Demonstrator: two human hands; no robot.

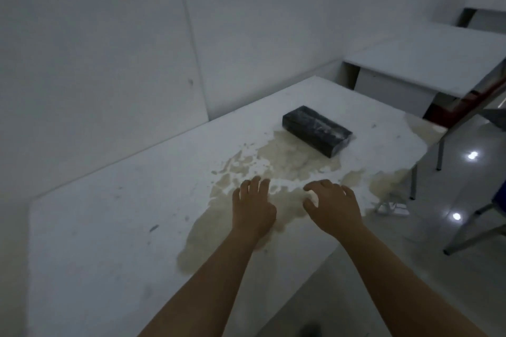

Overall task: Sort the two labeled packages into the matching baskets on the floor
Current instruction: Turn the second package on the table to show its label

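A dark, plastic-wrapped rectangular package lies flat on the white table, toward its far right part. I see no label on it from here. My left hand and my right hand hover side by side above the table, nearer to me than the package and apart from it. Both hands hold nothing, fingers spread and slightly curled. Only one package is in view. No basket shows.
A large tan worn patch spreads over the tabletop under my hands. The wall runs along the table's left side. To the right are another white table, metal chair legs and a small white object on the glossy floor.
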